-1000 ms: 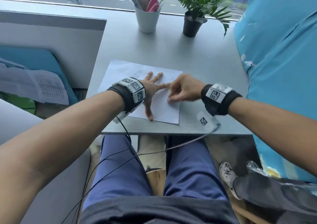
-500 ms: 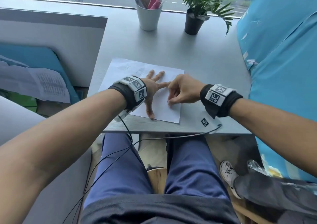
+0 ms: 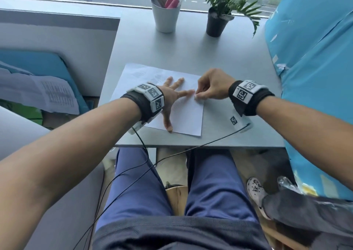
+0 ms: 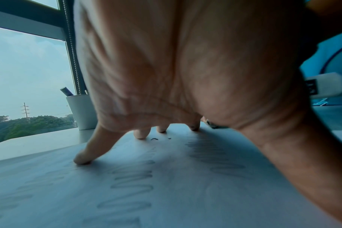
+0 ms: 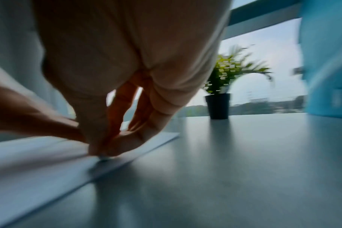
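From above, the left hand [image 3: 170, 96] lies splayed flat on the paper [image 3: 188, 119]; only the right wrist view shows the right hand [image 5: 127, 61] pinching its edge with bunched fingertips [image 5: 105, 146]

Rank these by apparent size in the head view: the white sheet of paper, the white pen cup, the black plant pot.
1. white sheet of paper: clearly largest, also nearest the camera.
2. white pen cup and black plant pot: nearly alike, cup marginally bigger.
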Available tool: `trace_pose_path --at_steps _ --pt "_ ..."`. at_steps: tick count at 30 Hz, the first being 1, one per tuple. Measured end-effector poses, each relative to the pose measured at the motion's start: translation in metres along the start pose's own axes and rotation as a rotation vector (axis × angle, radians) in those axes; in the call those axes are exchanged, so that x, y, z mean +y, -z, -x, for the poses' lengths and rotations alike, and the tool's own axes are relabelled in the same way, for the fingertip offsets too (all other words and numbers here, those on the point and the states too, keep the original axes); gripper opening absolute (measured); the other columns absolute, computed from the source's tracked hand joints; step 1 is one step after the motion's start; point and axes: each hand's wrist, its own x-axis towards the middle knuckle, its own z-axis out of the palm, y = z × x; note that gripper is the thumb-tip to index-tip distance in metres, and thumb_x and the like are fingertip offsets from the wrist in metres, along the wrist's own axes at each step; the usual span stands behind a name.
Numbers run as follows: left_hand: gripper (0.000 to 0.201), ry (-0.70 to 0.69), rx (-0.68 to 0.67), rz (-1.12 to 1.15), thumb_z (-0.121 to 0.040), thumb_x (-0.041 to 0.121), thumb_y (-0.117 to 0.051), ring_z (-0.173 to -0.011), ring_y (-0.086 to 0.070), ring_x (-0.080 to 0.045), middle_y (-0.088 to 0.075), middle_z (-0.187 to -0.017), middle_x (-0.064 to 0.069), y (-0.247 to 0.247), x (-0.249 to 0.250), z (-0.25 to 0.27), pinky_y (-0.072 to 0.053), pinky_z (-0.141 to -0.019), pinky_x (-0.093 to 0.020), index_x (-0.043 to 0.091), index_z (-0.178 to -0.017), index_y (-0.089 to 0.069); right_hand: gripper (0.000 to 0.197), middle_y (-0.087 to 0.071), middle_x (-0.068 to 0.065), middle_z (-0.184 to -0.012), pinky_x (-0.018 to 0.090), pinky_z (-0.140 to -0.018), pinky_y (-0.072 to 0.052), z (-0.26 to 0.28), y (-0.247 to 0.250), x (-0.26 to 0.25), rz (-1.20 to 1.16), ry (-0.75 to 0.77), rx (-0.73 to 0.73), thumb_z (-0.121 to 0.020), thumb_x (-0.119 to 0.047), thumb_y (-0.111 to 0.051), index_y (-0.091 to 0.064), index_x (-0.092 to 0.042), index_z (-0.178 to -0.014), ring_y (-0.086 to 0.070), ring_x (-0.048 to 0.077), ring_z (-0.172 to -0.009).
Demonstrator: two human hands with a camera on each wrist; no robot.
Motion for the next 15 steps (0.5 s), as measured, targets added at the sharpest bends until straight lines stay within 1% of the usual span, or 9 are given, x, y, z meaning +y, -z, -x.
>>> trace_pose_path --at_steps 3,4,7,8,11,12,14,15 --pt "0.156 -0.002 -0.005 0.006 -0.039 0.057 -0.093 -0.144 0.030 -0.031 0.038 -0.155 0.006 -0.001 -0.002 -0.002 -0.011 -0.100 -0.079 0.052 -0.146 0.020 0.003 -0.073 0.000 -0.068 0.019 -0.057 -0.052 0.015 -0.019 -0.015 0.003 0.129 -0.164 -0.072 -0.010 -0.079 -0.076 -0.012 -0.073 -0.065 0.006 -0.060" --pt "0.156 -0.006 -0.004 0.001 -0.039 0.057 -0.093 -0.144 0.030 -0.031 0.037 -0.155 0.005 -0.001 -0.003 -0.003 -0.011 -0.100 -0.079 0.052 -0.146 0.020 0.003 -0.073 -0.001 -0.068 0.020 -0.057 -0.052 0.013 -0.019 -0.013 0.005 0.125 -0.166 -0.073 -0.011 -0.079 -0.077 -0.012 -0.073 -0.065 0.006 -0.060" --pt "0.154 -0.003 0.001 -0.017 -0.042 0.056 -0.093 -0.145 0.028 -0.031 0.036 -0.156 0.004 0.001 0.001 0.000 -0.012 -0.101 -0.078 0.051 -0.147 0.020 0.004 -0.071 -0.003 -0.066 0.023 -0.059 -0.049 0.001 -0.002 0.000 0.009 0.016 -0.003 -0.073 -0.013 -0.079 -0.076 -0.013 -0.074 -0.063 0.008 -0.060" --pt "0.154 0.000 0.002 -0.018 -0.042 0.055 -0.093 -0.145 0.028 -0.031 0.035 -0.156 0.004 0.000 0.002 0.001 -0.012 -0.102 -0.078 0.051 -0.147 0.020 0.003 -0.072 -0.001 -0.067 0.023 -0.060 -0.050 0.001 -0.002 0.001 0.003 0.022 -0.001 -0.073 -0.013 -0.079 -0.076 -0.012 -0.074 -0.063 0.009 -0.060" --pt "0.155 0.000 -0.007 -0.010 -0.042 0.056 -0.093 -0.144 0.030 -0.031 0.037 -0.156 0.004 0.000 0.000 0.001 -0.011 -0.102 -0.077 0.051 -0.147 0.020 0.004 -0.074 -0.002 -0.068 0.021 -0.059 -0.052 0.013 -0.018 -0.012 0.010 0.125 -0.178 -0.072 -0.014 -0.081 -0.076 -0.013 -0.071 -0.066 0.008 -0.062" --pt "0.155 -0.004 -0.009 -0.014 -0.041 0.056 -0.093 -0.144 0.030 -0.031 0.037 -0.155 0.004 0.000 -0.001 0.000 -0.011 -0.102 -0.077 0.051 -0.147 0.020 0.005 -0.074 -0.002 -0.068 0.022 -0.060 -0.053 0.012 -0.017 -0.009 0.002 0.116 -0.180 -0.072 -0.015 -0.081 -0.077 -0.013 -0.072 -0.067 0.008 -0.062" --pt "0.154 -0.007 -0.008 -0.017 -0.043 0.055 -0.093 -0.144 0.029 -0.030 0.036 -0.156 0.005 0.001 0.001 0.000 -0.011 -0.103 -0.077 0.051 -0.147 0.021 0.007 -0.074 0.001 -0.069 0.027 -0.062 -0.054 0.003 -0.005 0.001 -0.028 0.024 -0.067 -0.072 -0.016 -0.082 -0.077 -0.013 -0.074 -0.066 0.011 -0.061" --pt "0.153 -0.004 -0.004 -0.019 -0.044 0.054 -0.093 -0.145 0.029 -0.030 0.036 -0.156 0.005 0.002 0.001 0.001 -0.011 -0.103 -0.077 0.051 -0.147 0.021 0.007 -0.074 0.003 -0.070 0.029 -0.062 -0.054 0.001 0.000 0.002 -0.031 0.005 -0.028 -0.072 -0.015 -0.081 -0.076 -0.012 -0.074 -0.065 0.011 -0.061"
